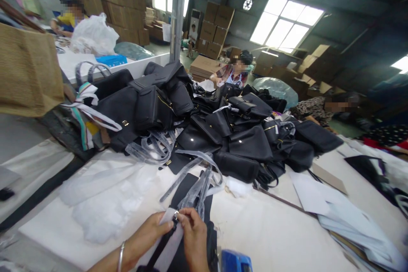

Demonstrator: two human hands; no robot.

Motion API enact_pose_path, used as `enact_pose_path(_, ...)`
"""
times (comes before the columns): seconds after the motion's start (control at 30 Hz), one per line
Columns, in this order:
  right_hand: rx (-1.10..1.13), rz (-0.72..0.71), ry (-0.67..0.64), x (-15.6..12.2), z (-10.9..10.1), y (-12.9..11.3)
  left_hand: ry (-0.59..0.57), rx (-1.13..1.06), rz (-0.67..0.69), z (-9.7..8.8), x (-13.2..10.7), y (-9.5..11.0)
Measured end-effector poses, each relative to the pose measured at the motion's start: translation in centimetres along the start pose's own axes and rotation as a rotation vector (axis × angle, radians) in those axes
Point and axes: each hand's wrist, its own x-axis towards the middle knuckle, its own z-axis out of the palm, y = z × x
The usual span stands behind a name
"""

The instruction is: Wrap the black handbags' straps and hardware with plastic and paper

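Observation:
At the near edge of the table, my left hand (148,233) pinches a piece of white wrapping sheet (168,215) beside a black strap (162,244). My right hand (194,234) is closed, its thumb and fingers on the small silver buckle (175,216) at the strap's upper end. The strap runs down toward me between both hands. Beneath and beyond them lies a black bag (184,189), partly covered by its handles (199,195) in clear plastic film. My hands hide some of the buckle.
A large heap of black bags (248,142) fills the table's middle. White sheets (106,195) lie left, papers (353,225) right, and a blue object (236,260) by my right hand. A co-worker (236,70) sits behind the heap; others are at both sides.

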Motion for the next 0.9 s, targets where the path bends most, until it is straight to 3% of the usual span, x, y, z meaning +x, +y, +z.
enact_pose_path(0.27,-0.077,-0.060,-0.026,0.1,0.0,-0.2,0.030,-0.059,0.013,0.6,0.2,-0.5)
enact_pose_path(0.53,-0.081,-0.054,-0.025,0.1,0.2,-0.1,0.094,0.064,0.055,0.7,1.0,-1.6)
enact_pose_path(0.63,0.076,0.084,-0.028,0.0,0.3,1.0,0.123,0.066,0.053,0.7,1.0,-1.6)
enact_pose_path(0.77,0.443,0.333,-0.029,-0.5,0.3,3.4,0.051,-0.035,0.080,0.6,0.6,-1.1)
enact_pose_path(0.9,0.440,0.308,-0.129,-1.0,-0.1,4.0,0.065,-0.068,0.070,0.0,0.4,-1.4)
